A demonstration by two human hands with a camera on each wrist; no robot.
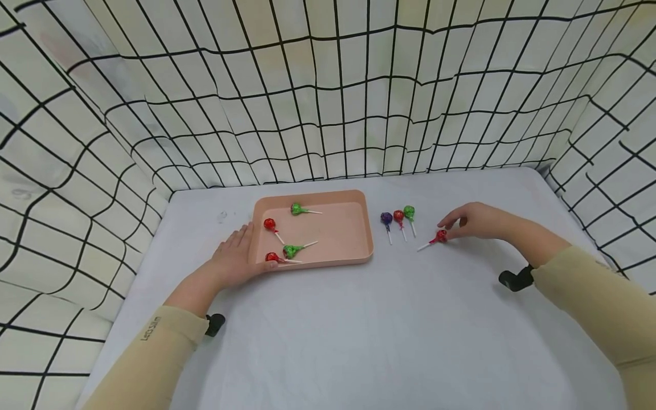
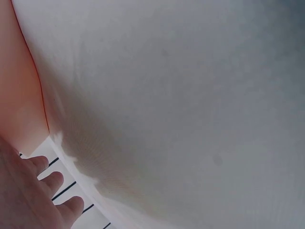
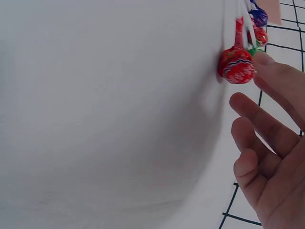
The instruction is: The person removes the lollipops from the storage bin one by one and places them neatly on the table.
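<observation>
My left hand (image 1: 234, 259) lies along the left end of a pink tray (image 1: 343, 230), fingers straight and thumb at its front left corner. Two green lollipops (image 1: 292, 251) and two red ones (image 1: 270, 224) lie in the tray. Out on the table, my right hand (image 1: 476, 220) is beside a red-wrapped lollipop (image 1: 439, 236). In the right wrist view its thumb tip is right at the red candy (image 3: 237, 67), while the other fingers are loosely bent and apart from it. The stick points left, away from the hand.
Between tray and right hand, a purple lollipop (image 1: 386, 218), a red lollipop (image 1: 398, 216) and a green lollipop (image 1: 409, 212) lie in a row, sticks toward me. A white cloth covers the table (image 1: 359, 330). White walls with a black grid (image 1: 353, 102) stand behind and at both sides.
</observation>
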